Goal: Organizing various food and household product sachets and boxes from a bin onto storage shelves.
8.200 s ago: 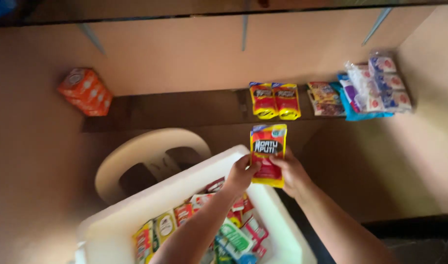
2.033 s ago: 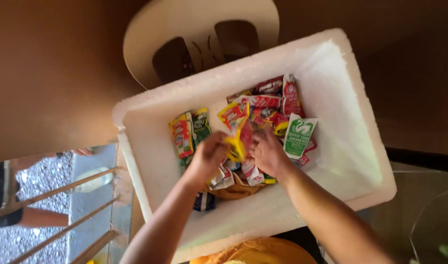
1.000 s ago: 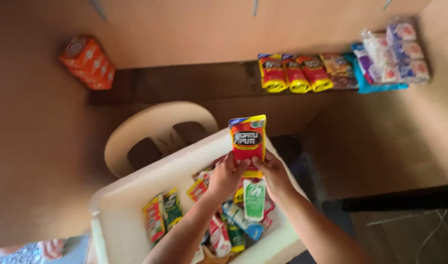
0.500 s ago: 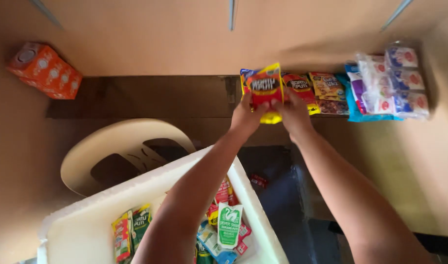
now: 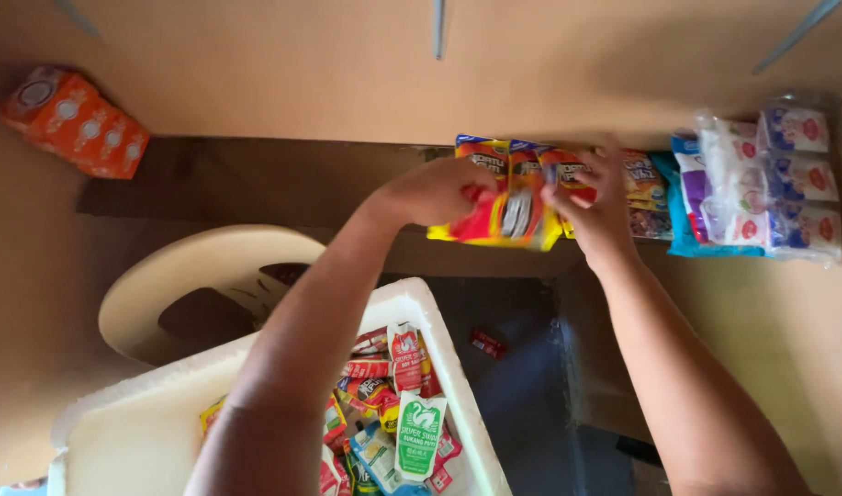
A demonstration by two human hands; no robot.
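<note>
Red-and-yellow snack packets (image 5: 504,197) are what we are gripping with both hands: our left hand (image 5: 435,191) is curled around the left edge of the bundle, fingers closed on it, while our right hand (image 5: 594,204) is pinching its right side with the fingertips pressed to the wrapper. We are holding the bundle against the front edge of the wooden shelf (image 5: 256,179), just beside the brown packets (image 5: 643,197) already lying there, so we judge that we are in the middle of setting it into the row. The next move seems to call for pushing the bundle back from the edge until it is sitting flush with its neighbours, then letting go. Further right, blue and clear bags (image 5: 761,188) are filling the shelf's end, and an orange box (image 5: 72,119) is sitting at its far left corner. Below us, the white foam box (image 5: 458,367) is holding more sachets, with a cream plastic chair (image 5: 191,285) behind it.
</note>
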